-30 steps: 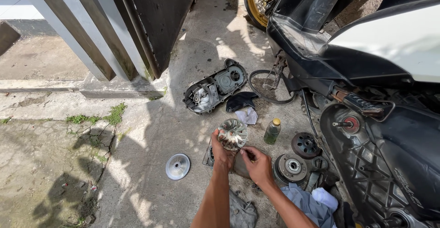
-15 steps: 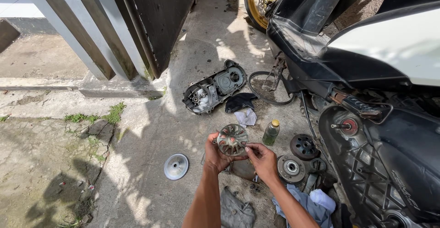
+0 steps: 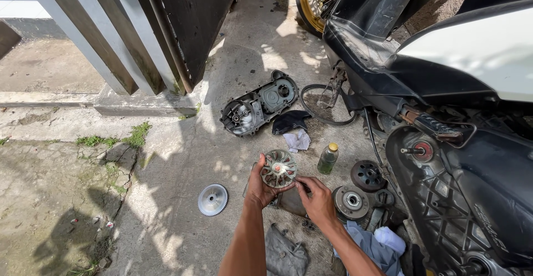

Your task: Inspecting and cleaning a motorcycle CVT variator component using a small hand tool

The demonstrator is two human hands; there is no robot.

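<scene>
Metal finned pulley disc (image 3: 278, 168), round and ribbed, sits clamped between both hands (image 3: 288, 190).

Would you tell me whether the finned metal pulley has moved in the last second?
Yes. The finned pulley, held in the left hand and right hand, has been lifted off the ground and now sits level with the small bottle.

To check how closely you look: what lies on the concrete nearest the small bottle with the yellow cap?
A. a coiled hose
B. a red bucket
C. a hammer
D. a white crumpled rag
D: the white crumpled rag lies just up and left of the small bottle, beside the dark plastic cover; none of the other things shows.
</scene>
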